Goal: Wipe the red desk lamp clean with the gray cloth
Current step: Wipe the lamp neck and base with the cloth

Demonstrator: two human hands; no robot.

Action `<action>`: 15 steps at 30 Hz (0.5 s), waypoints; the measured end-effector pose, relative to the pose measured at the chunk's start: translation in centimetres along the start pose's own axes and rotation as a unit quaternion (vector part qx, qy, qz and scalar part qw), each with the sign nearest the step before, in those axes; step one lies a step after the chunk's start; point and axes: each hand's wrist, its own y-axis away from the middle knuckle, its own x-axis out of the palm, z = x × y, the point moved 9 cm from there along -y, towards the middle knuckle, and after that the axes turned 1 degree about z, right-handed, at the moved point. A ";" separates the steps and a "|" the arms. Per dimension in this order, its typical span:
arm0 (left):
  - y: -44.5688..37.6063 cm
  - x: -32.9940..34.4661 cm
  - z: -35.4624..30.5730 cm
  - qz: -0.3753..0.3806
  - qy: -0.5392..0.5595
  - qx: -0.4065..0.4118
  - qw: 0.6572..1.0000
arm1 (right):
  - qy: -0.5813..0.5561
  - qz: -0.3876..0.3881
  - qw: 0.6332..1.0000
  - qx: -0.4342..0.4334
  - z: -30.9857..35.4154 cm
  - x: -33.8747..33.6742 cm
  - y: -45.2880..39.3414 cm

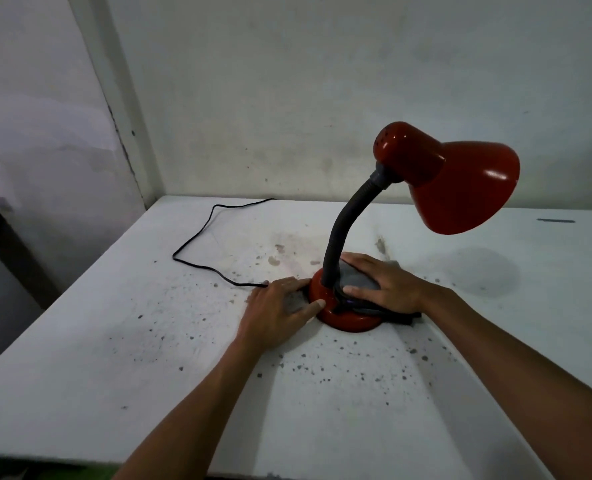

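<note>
A red desk lamp stands on the white table, its round base (348, 318) in the middle, a dark flexible neck (343, 230) rising to a red shade (461, 185) that tilts right. The gray cloth (358, 282) lies over the right half of the base. My right hand (384, 284) presses flat on the cloth, fingers spread around the neck's foot. My left hand (280, 310) rests against the base's left side, thumb touching the red rim, fingers flat on the table.
The lamp's black cord (197, 247) loops across the table to the back left. The white table top (114, 358) is speckled with dark spots. A wall stands close behind, and the table's left edge drops off beside a dark gap.
</note>
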 end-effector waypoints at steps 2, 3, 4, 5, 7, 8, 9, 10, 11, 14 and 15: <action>0.9 0.1 -0.5 -0.003 0.001 0.001 1.000 | -0.008 0.001 1.000 -0.008 0.1 0.2 0.7; 1.1 0.0 -0.7 -0.002 -0.004 0.001 1.000 | -0.010 0.000 1.000 -0.011 0.0 0.2 0.9; 1.3 0.1 -0.9 0.001 -0.012 -0.001 1.000 | -0.008 -0.003 1.000 -0.011 0.1 0.2 1.2; 1.3 0.0 -1.0 0.002 -0.015 -0.002 1.000 | 0.000 -0.007 1.000 -0.009 0.2 0.3 1.5; 1.2 0.1 -0.9 0.001 -0.018 -0.006 1.000 | 0.022 -0.016 1.000 -0.012 0.7 0.3 2.1; 1.2 0.1 -0.8 0.001 -0.020 -0.007 1.000 | 0.028 -0.021 0.999 -0.015 1.0 0.5 2.6; 1.3 0.1 -0.8 0.003 -0.022 -0.009 1.000 | 0.031 -0.026 0.999 -0.014 1.2 0.7 3.2; 1.2 0.2 -0.7 0.005 -0.022 -0.010 1.000 | 0.032 -0.031 0.999 -0.013 1.3 0.9 3.8; 1.2 0.3 -0.6 0.007 -0.016 -0.009 1.000 | 0.034 -0.037 0.999 -0.013 1.5 1.2 4.6; 0.5 0.5 -0.5 0.014 0.016 -0.028 0.999 | 0.036 -0.065 0.997 -0.026 1.9 1.9 6.7; 0.2 0.6 -0.2 0.018 0.021 -0.045 0.999 | 0.034 -0.071 0.997 -0.028 2.1 2.1 7.3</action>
